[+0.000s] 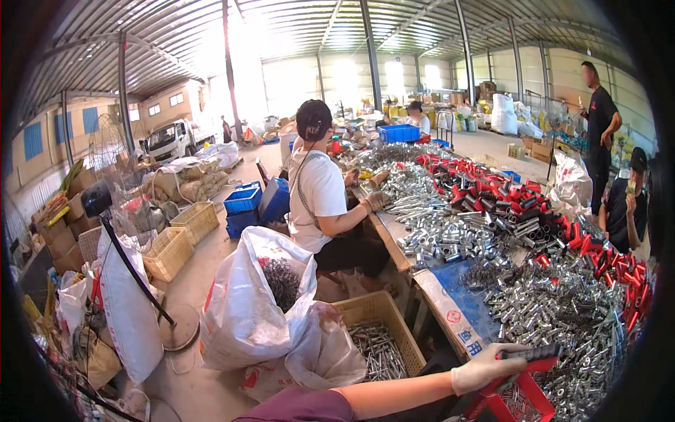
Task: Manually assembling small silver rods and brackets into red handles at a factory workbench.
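My left arm reaches in from the lower edge in a dark purple sleeve. My left hand (489, 369), in a whitish glove, is closed round a black-and-red part (538, 354) whose kind I cannot make out. Directly below it stands a small red bin (540, 396) holding thin metal pieces. Beyond the hand spreads a large heap of shiny metal pins and sleeves (534, 309), with red-and-black pieces (485, 190) along its far side. A blue-and-white sheet (450, 313) covers the table edge beside the hand. My right hand is out of view.
A seated co-worker (320, 197) works at the table ahead. A white sack (246, 309) of dark wire parts and a yellow crate (415, 359) of metal rods stand left of the table. Other people (601, 116) are at the right. A black lamp-like stand (133, 260) rises at left.
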### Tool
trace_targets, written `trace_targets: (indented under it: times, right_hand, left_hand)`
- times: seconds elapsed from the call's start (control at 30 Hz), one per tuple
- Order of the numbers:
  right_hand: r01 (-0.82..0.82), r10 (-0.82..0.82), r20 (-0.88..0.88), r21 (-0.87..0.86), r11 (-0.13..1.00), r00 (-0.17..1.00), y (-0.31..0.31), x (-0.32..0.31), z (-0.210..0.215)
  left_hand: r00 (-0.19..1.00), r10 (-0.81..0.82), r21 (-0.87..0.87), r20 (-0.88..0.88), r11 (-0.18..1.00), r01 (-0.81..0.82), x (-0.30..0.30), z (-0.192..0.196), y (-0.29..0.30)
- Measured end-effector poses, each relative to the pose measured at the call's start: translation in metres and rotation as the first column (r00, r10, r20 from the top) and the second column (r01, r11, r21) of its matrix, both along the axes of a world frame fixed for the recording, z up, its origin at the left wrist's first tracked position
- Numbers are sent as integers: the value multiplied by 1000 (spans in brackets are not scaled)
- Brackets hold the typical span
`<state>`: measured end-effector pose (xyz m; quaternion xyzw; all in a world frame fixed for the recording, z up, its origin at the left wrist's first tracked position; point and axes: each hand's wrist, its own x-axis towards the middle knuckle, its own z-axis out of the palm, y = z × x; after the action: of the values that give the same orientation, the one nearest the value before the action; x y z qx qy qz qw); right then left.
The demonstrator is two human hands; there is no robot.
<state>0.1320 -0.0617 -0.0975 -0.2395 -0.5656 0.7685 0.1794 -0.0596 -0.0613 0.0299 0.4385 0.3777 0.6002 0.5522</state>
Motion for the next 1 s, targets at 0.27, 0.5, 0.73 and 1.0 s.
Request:
trace_targets:
  times: [0.27,0.5,0.73,1.0]
  right_hand:
    - [109,-130,53,299,948,990,-2,-16,-4]
    - [-118,107,-58,-226,967,993,-10,9,12]
    - [-99,63,-125,-313,945,990,-10,11,20]
    - [360,-514,-79,803,475,854,24,13,-38]
  left_hand:
    - [968,232,30,-94,973,-231,22,-5,-9]
    - [936,-294,215,192,944,252,25,-34,13]
    - [969,-243,208,53,951,227,38,-9,22]
    - [851,450,266,-271,885,-383,76,11,3]
